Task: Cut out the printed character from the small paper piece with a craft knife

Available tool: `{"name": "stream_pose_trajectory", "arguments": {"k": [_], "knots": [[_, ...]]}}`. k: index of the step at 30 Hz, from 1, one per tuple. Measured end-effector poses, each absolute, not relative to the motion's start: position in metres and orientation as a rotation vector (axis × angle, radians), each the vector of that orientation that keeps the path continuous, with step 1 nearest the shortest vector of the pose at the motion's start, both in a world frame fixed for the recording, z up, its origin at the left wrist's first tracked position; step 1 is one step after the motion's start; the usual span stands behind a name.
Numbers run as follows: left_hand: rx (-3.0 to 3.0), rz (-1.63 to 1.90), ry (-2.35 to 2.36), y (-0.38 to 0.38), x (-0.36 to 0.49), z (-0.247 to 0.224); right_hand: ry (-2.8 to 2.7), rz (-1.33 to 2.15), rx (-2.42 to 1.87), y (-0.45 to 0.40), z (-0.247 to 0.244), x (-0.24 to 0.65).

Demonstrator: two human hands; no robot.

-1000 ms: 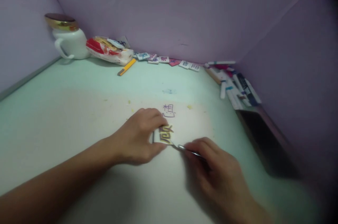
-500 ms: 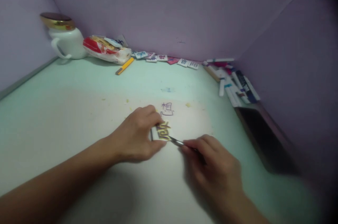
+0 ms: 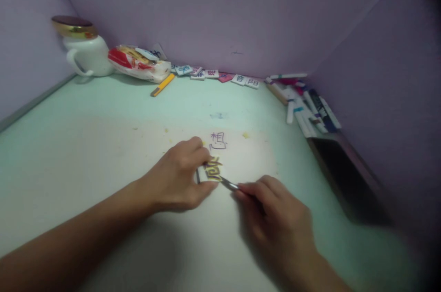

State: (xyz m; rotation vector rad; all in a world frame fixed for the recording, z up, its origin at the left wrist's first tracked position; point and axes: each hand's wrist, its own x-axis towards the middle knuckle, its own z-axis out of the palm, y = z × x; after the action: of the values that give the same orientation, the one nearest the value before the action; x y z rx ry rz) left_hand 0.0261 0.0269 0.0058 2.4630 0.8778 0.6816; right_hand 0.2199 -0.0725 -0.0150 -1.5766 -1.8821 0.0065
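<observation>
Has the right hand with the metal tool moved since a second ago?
Yes. The right hand with its metal tool crept left toward the small block, judged against the character drawn on the table.

Dim, soft indoor light with a violet cast on the walls. The bench [image 3: 103, 145] is brightest at its middle and greenish toward its edges. Faint shadows lie under both hands. The whole view is slightly blurred, the right edge and corners darkening and smeared.

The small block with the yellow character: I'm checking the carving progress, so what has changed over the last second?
Little. The left hand and the block have shifted slightly up and left. The right hand followed, its thin metal tool tip on the block's lower right edge. Both grips are unchanged. The white mug and markers stayed put.
</observation>
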Motion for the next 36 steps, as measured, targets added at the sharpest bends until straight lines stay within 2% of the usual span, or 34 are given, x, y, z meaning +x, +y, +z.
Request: {"name": "stream_pose_trajectory", "arguments": {"k": [11, 19, 31, 36], "knots": [[2.457, 0.705, 0.888, 0.026, 0.026, 0.004, -1.813, 0.08, -1.652, -0.079, -0.011, 0.214], [2.462, 0.706, 0.834, 0.03, 0.026, 0.003, -1.775, 0.502, -1.762, -0.078, 0.011, 0.233], [2.468, 0.686, 0.825, 0.03, 0.026, 0.003, -1.944, 0.202, -1.555, -0.066, -0.005, 0.235], [2.455, 0.684, 0.821, 0.031, 0.026, 0.004, -2.006, 0.259, -1.464, -0.064, 0.001, 0.239]]}}
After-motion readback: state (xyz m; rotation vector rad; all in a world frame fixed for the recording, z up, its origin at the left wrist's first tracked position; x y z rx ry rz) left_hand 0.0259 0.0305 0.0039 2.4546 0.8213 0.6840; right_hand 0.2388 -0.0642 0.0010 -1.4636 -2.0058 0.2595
